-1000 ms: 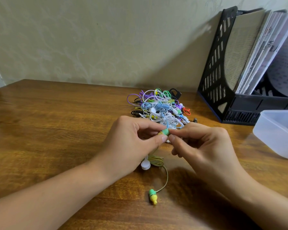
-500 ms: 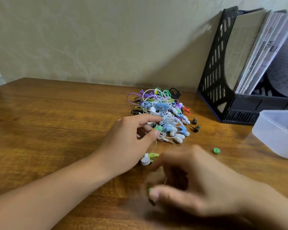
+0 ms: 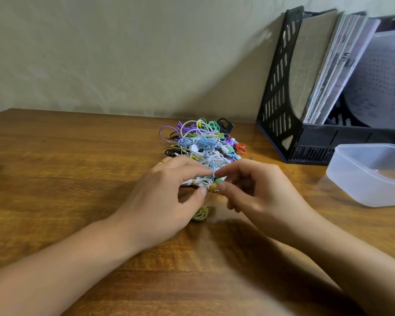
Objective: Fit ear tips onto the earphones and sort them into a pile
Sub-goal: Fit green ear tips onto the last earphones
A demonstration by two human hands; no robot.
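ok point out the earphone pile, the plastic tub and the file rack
earphone pile [image 3: 201,142], head view, on the tangled cords in its middle
plastic tub [image 3: 354,179], head view, on its near left wall
file rack [image 3: 276,87], head view, on its slotted black side panel

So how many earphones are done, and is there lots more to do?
Looks done: a tangled pile of earphones lies by the wall, though the tips are too small to check. In hand: the left hand and right hand pinch a yellow-and-green earbud, its coiled cord on the table. Left: seating that tip and adding the earphone to the pile.
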